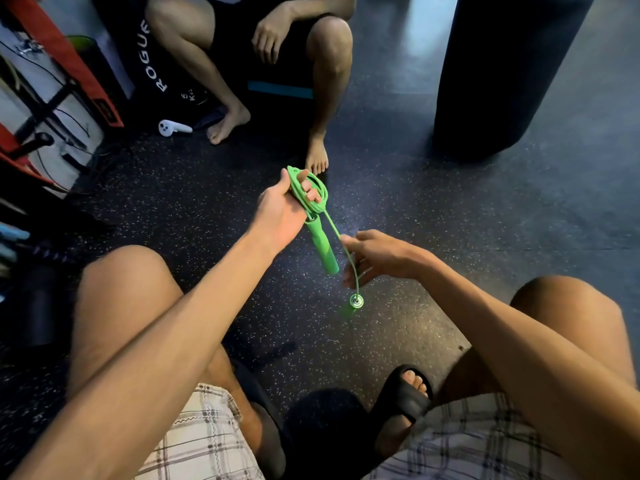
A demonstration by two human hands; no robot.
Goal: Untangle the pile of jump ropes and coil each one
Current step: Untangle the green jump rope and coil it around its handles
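The green jump rope (308, 188) is up in the air, over the dark speckled floor (398, 188), between the person's two knees; its thin cord is wound in loops around the fingers of the left hand (280, 209); one green handle (322, 245) hangs from those loops, with its long side slanting down and to the right, its free end pointing at the right hand (372, 254); the left arm reaches far forward, palm turned sideways, and the hand is closed on the loops and the top of that handle; a single line of cord runs down from the loops, past the right hand, to the second handle (356, 301), seen end-on as a small round ring; the right hand is bent at the wrist, its fingers curled loosely around the cord; whether they pinch it tight I cannot tell; the handles look smooth and round like tubes; the floor looks rubbery.
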